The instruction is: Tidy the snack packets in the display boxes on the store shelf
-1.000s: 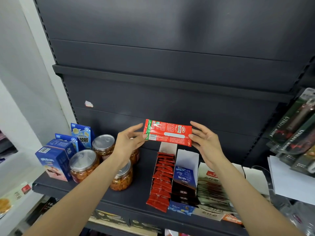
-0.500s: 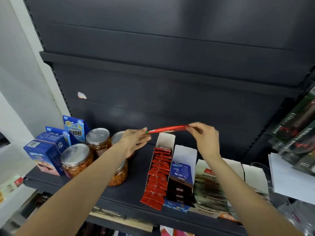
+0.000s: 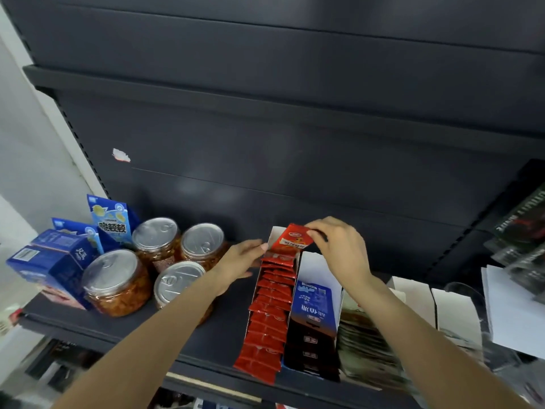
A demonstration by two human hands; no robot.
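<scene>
Right hand [image 3: 339, 249] pinches the top edge of a red snack packet [image 3: 292, 238] at the back of its display box [image 3: 272, 236], left hand [image 3: 244, 261] spread against the box's side; light, limp, probably slippery foil, best held by its edges.

Right hand [image 3: 339, 249] fingers pinched; left hand [image 3: 241, 261] flat, extended.

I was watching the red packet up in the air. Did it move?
Yes. The red packet went down, from above the red display box into its back end, pinched by the right hand.
</scene>
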